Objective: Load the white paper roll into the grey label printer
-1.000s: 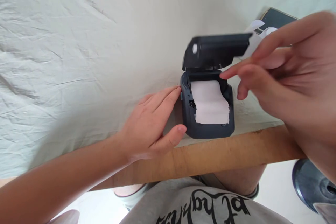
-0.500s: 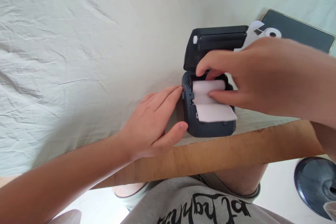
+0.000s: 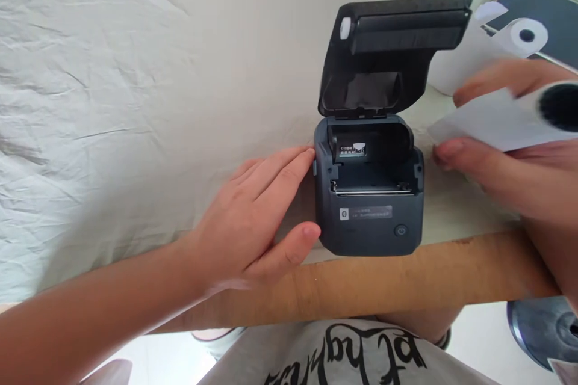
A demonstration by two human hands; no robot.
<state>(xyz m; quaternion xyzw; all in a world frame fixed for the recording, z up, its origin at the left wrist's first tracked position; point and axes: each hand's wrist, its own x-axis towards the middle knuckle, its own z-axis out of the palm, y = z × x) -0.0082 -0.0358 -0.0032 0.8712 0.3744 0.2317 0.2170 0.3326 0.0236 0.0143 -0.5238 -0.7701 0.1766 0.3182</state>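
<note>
A dark label printer (image 3: 368, 234) sits near the table's front edge with its black lid (image 3: 383, 60) raised and its paper bay bare. My left hand (image 3: 266, 210) lies beside it, fingers apart, fingertips touching its left side. To the right of the printer, my right hand (image 3: 510, 132) is wrapped round a white paper roll (image 3: 524, 109), whose loose end points toward the printer. That hand is partly blurred. Another white paper roll (image 3: 509, 35), with a strip unrolled, lies behind it.
A dark flat tablet-like object (image 3: 542, 9) lies at the back right. Wrinkled pale cloth (image 3: 135, 102) covers the table, and its wooden front edge (image 3: 361, 277) shows. A dark round base (image 3: 537, 331) stands on the floor at the lower right.
My right hand has lifted the paper roll out of the printer's bay and moved right with it. The view has shifted closer to the printer. My left hand stays at its side.
</note>
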